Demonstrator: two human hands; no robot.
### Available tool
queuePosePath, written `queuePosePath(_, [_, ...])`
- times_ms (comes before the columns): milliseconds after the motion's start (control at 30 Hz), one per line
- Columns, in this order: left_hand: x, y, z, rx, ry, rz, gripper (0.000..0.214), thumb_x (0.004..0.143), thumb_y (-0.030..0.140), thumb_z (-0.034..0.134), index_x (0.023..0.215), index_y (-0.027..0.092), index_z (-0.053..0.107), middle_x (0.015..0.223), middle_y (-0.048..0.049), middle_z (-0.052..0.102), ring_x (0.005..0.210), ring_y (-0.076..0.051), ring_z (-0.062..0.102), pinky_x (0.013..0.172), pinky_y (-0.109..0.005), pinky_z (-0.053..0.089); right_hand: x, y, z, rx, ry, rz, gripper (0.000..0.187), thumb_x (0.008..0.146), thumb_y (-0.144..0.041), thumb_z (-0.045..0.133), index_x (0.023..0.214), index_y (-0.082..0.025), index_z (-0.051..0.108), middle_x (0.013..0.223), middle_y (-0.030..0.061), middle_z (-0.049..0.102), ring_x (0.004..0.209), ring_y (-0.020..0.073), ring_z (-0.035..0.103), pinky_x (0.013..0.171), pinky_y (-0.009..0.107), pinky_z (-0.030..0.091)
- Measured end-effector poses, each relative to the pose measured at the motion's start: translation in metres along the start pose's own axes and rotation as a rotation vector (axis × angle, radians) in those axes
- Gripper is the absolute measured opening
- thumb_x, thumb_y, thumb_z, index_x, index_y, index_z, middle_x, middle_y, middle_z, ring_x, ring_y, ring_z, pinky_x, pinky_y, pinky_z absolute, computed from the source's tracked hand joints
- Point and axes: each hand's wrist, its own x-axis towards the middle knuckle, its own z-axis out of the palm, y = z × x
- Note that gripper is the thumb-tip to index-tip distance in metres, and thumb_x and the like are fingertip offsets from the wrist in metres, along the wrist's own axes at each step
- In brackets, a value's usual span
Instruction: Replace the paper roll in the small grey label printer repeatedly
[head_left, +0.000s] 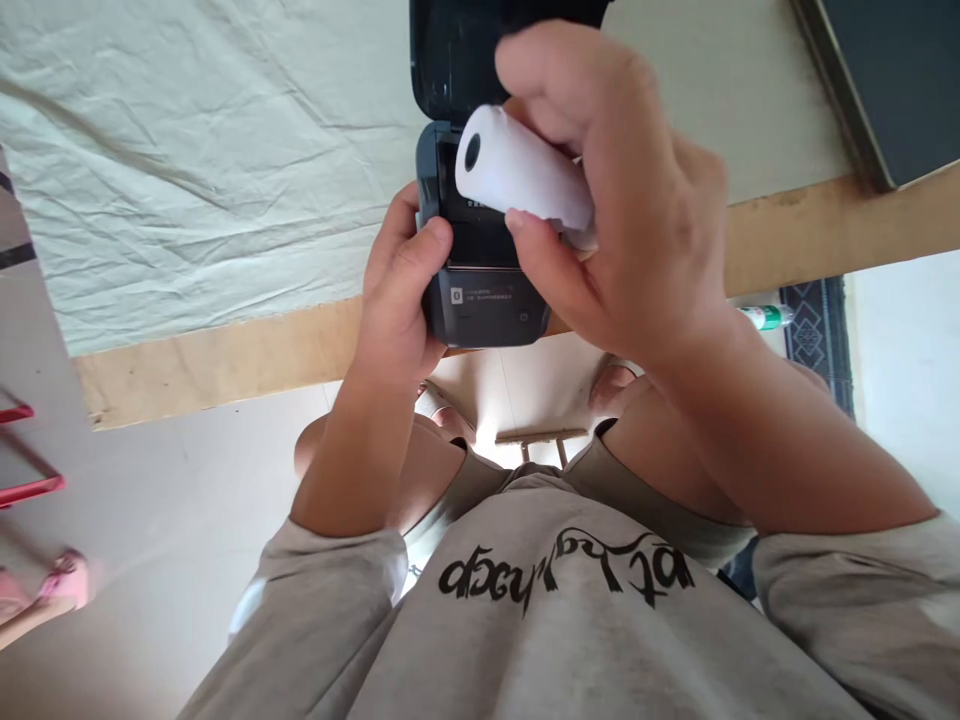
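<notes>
My left hand (405, 280) grips the left side of a small dark label printer (487, 310), its thumb on the near rim. The printer's black lid (442, 60) stands open at the far side, and the inner compartment shows. Between the thumb and fingers of my right hand (637, 200) is a white paper roll (517, 165) with a dark hole at its end. The roll is tilted over the open compartment; whether it touches the printer I cannot tell. My right hand hides the printer's right side and part of the lid.
A pale, creased cloth (225, 170) covers the table, whose bare wooden edge (217, 375) runs below the printer. At the far right lies a dark flat object (892, 80). A bottle (765, 317) with a green label lies below the edge. At left, another person's foot in a pink shoe (66, 580) shows.
</notes>
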Motion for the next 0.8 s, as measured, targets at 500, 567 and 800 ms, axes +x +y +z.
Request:
queuePosePath(500, [-0.001,-0.002,-0.006,-0.020,-0.090,0.080,0.023,0.081,0.046,0.051,0.078,0.023,0.054,0.072,-0.0012,0.051,0.081,-0.018,0.059,0.082,-0.036,0.048,-0.008,-0.005,0.011,-0.186,0.132,-0.229,0.016,0.085,-0.020,0.042,0.074,-0.022,0.053,0.083,-0.0019,0.063,0.078,0.0132,0.056,0.068,0.030,0.040])
queuePosePath(567, [-0.002,-0.002,-0.009,-0.009,-0.124,0.074,0.024,0.078,0.048,0.054,0.080,0.024,0.054,0.072,-0.0014,0.050,0.073,-0.018,0.056,0.072,-0.036,0.046,-0.015,-0.007,0.015,-0.155,0.150,-0.278,0.014,0.083,-0.019,0.046,0.072,-0.023,0.053,0.079,-0.0038,0.063,0.073,0.0125,0.053,0.065,0.030,0.036])
queuePosePath(800, [-0.004,0.003,-0.010,0.155,-0.072,-0.017,0.044,0.067,0.029,0.072,0.107,0.027,0.052,0.079,0.0002,0.054,0.067,-0.016,0.056,0.064,-0.032,0.040,-0.023,0.003,0.012,-0.008,0.183,-0.354,0.011,0.081,-0.034,0.054,0.078,-0.023,0.054,0.085,-0.0040,0.064,0.078,0.0116,0.055,0.067,0.031,0.041])
